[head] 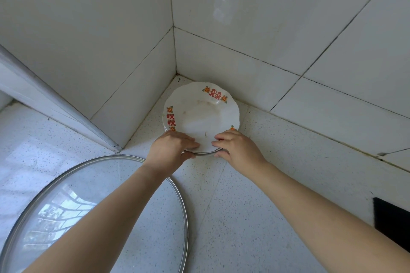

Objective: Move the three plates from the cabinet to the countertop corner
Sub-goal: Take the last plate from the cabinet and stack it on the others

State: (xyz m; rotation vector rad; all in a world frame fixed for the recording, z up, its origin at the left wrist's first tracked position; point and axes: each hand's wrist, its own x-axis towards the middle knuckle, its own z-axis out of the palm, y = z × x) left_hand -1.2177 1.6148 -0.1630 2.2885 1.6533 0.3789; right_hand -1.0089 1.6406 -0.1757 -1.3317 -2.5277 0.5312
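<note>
- I see two white tiled walls (244, 17) meeting in a corner, with dark grout lines between the tiles.
- Below them lies a pale speckled countertop (255, 184), running right into that corner.
- On the near left of the countertop lies a big round glass lid (55, 195) with a metal rim; the left forearm crosses over it.
- The plates (199, 117) sit stacked in the countertop corner, close to both walls. The top one is white with a scalloped rim and red-and-orange motifs. I make out more than one rim at the near edge, but I cannot count them for sure, nor tell whether the near edge lies flat on the countertop.
- The left hand (170, 148) pinches the near left rim of the stack: fingers together on top of the rim, thumb tucked beneath it.
- The right hand (237, 148) pinches the near right rim the same way, fingers curled on top and thumb under the edge.
- At the right edge of my view a flat black piece (392, 221) lies on the countertop, well apart from the plates; it is cut off and I cannot tell what it is.
</note>
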